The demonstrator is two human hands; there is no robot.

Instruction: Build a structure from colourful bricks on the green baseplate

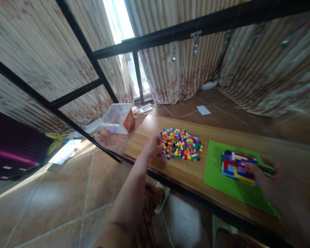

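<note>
My left hand (153, 147) reaches to the left edge of a spread pile of small, many-coloured toy bricks (182, 144). Its fingers are curled together at the bricks, and whatever is between them is hidden. To the right, a green studded baseplate (213, 162) lies on the wooden tabletop. A flat block built of red, blue, white and yellow bricks (237, 167) sits on that plate. My right hand (274, 175), somewhat blurred, hovers by the block's right end with thumb and finger apart, the thumb tip at or just over its edge.
The narrow wooden table (142, 132) has a dark metal edge. On the floor beyond its left end stands a clear plastic box (116, 119) with an orange label. Black metal bars (155, 41) cross in front of the curtains, and a paper (203, 110) lies on the tiles.
</note>
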